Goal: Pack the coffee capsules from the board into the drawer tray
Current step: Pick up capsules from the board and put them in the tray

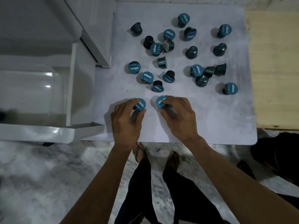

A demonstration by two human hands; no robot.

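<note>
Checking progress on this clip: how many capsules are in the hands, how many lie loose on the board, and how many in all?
Capsules held, one in the left hand, one in the right hand: 2
Capsules loose on the board: 20
Total: 22

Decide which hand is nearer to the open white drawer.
Left. The left hand grips a capsule on the board's near edge, just beside the drawer. The right hand grips another capsule farther from it.
</note>
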